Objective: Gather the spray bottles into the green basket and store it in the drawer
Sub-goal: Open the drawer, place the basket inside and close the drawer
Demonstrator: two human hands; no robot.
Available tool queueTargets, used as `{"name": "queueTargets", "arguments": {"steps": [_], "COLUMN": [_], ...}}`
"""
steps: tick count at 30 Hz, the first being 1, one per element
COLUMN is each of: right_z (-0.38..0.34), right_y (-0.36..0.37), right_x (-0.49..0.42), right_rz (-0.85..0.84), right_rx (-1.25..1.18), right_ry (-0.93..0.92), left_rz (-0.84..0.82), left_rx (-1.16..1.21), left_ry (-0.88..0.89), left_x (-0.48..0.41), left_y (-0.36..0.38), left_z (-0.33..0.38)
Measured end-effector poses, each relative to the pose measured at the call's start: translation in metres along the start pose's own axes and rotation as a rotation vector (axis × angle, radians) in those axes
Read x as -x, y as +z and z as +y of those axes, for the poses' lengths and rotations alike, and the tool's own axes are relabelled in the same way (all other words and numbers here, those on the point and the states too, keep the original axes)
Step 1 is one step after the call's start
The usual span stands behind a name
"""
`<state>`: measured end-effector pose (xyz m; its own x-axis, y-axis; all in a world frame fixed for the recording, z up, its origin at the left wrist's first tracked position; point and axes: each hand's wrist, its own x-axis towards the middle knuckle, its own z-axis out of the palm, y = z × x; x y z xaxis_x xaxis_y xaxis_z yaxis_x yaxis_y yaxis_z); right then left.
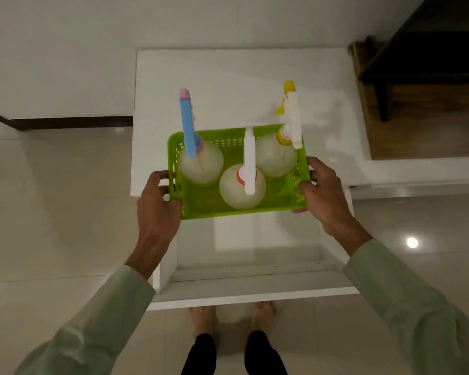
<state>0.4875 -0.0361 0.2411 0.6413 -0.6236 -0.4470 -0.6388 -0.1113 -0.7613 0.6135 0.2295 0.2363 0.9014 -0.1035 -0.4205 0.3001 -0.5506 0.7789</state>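
Note:
A green perforated basket (201,207) hangs at the front edge of a white cabinet top (228,74), partly over an open white drawer (255,282). Three clear spray bottles stand upright inside it: one with a blue and pink sprayer (201,163) at the left, one with a white sprayer and red collar (241,186) in the middle front, one with a white and yellow sprayer (276,155) at the right. My left hand (157,204) grips the basket's left end. My right hand (322,190) grips its right end.
The drawer is pulled out toward me, with a bare white floor inside (255,239). My bare feet (203,320) stand on glossy tiles just in front of it. A dark wooden table (417,63) stands at the upper right, beside the cabinet.

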Motion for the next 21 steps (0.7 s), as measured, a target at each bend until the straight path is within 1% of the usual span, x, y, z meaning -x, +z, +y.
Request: {"name": "queueTargets", "arguments": {"steps": [4, 11, 16, 21], "right_z": [0.03, 0.086, 0.12, 0.14], "right_y": [-0.017, -0.023, -0.016, -0.002], "right_x": [0.044, 0.109, 0.118, 0.096], "right_rz": [0.019, 0.079, 0.044, -0.014], "right_rx": [-0.025, 0.038, 0.081, 0.08], "right_ry": [0.005, 0.014, 0.074, 0.136], "left_rz": [-0.045, -0.112, -0.169, -0.229], "left_rx": [0.022, -0.031, -0.046, -0.055], "left_ry": [-0.01, -0.078, -0.145, -0.225], "left_x": [0.044, 0.093, 0.099, 0.078], "left_y": [0.001, 0.017, 0.028, 0.046], "left_z": [-0.012, -0.05, -0.075, -0.095]}}
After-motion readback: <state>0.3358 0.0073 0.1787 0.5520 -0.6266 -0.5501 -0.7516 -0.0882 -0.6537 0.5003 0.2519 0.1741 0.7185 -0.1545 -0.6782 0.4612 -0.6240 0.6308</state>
